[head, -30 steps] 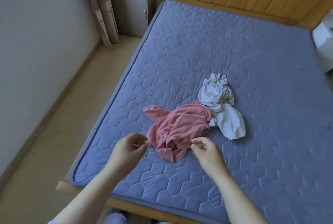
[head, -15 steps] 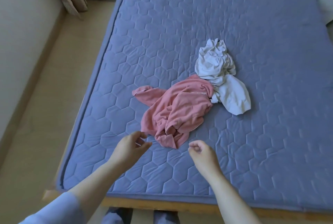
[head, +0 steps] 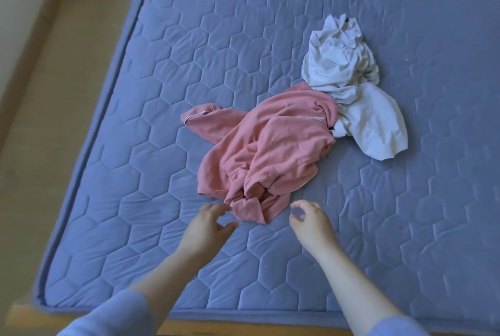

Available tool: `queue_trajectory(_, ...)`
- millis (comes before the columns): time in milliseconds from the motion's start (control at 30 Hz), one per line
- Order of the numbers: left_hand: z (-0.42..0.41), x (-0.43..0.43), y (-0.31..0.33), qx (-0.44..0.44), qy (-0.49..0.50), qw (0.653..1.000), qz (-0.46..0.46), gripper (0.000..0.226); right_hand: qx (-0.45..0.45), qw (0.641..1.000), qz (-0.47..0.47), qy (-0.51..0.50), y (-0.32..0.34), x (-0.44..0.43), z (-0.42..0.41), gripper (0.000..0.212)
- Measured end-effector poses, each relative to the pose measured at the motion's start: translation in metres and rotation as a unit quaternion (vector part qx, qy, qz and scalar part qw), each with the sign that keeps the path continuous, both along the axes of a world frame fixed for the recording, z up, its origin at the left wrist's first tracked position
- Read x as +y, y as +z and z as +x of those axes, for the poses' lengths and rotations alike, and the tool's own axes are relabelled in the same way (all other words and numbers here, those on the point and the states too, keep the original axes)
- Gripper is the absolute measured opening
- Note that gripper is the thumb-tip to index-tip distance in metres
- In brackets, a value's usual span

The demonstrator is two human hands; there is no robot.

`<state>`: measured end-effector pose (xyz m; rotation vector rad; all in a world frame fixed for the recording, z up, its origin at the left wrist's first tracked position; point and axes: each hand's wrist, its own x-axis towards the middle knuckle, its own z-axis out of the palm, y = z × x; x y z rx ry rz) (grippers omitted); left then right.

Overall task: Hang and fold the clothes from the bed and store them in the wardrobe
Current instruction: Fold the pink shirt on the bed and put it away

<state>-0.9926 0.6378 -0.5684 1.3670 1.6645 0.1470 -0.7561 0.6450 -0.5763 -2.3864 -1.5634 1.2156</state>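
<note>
A: Clothing on the bed [head: 243, 38]: where exactly?
B: Mid-mattress. Crumpled pink garment [head: 270, 146], long axis diagonal: near hem toward the foot edge, far end up and to the right. One pink sleeve [head: 200, 116] out to the left.
A: Touching anything?
B: Yes, the white garment [head: 351, 84], overlapping at the far right end; bunched, stretched from the far side down toward the right.
A: Hands?
B: Apart, both empty, fingers loosely curled. Nearest the hem's left corner, the left hand [head: 205, 230]; contact impossible to tell. Just right of the hem, not touching, the right hand [head: 311, 224].
A: Beyond the bed?
B: Wooden frame [head: 216, 329] along the near edge, tan floor [head: 40, 119] to the left.
</note>
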Motion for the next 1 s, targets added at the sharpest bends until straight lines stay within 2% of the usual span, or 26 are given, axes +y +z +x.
queue_trajectory(100, 0.012, 0.007, -0.020, -0.019, -0.057, 0.998, 0.007, 0.028, -0.024, 0.998, -0.022, 0.052, -0.020, 0.003, 0.002, 0.035)
queue_trajectory(200, 0.024, 0.012, -0.038, 0.002, -0.111, 0.994, -0.003, 0.027, -0.037, 0.994, -0.027, 0.101, -0.033, 0.010, 0.003, 0.039)
queue_trajectory(367, 0.032, 0.016, -0.061, 0.026, -0.152, 0.988, -0.030, 0.040, -0.045, 0.984, -0.009, 0.169, -0.043, 0.025, 0.006, 0.037)
queue_trajectory(467, 0.033, 0.022, -0.066, 0.001, -0.138, 0.990, -0.005, 0.025, -0.073, 0.975, -0.006, 0.208, -0.046, 0.033, 0.008, 0.035)
queue_trajectory(533, 0.034, 0.026, -0.067, 0.015, -0.127, 0.992, 0.012, 0.015, -0.090, 0.971, 0.003, 0.221, -0.049, 0.036, 0.011, 0.044)
queue_trajectory(600, 0.034, 0.027, -0.065, 0.032, -0.084, 0.996, 0.024, 0.018, -0.084, 0.973, 0.021, 0.214, -0.051, 0.036, 0.013, 0.054)
queue_trajectory(667, 0.031, 0.026, -0.061, 0.047, -0.029, 0.998, 0.028, 0.030, -0.074, 0.975, 0.053, 0.201, -0.051, 0.034, 0.014, 0.052)
queue_trajectory(800, 0.020, 0.019, -0.050, 0.059, 0.036, 0.996, 0.051, 0.054, -0.042, 0.983, 0.130, 0.120, -0.043, 0.030, 0.012, 0.020)
queue_trajectory(1000, 0.002, 0.002, -0.041, 0.106, 0.037, 0.992, 0.052, 0.056, 0.033, 0.995, 0.060, 0.066, -0.028, 0.020, 0.003, 0.022)
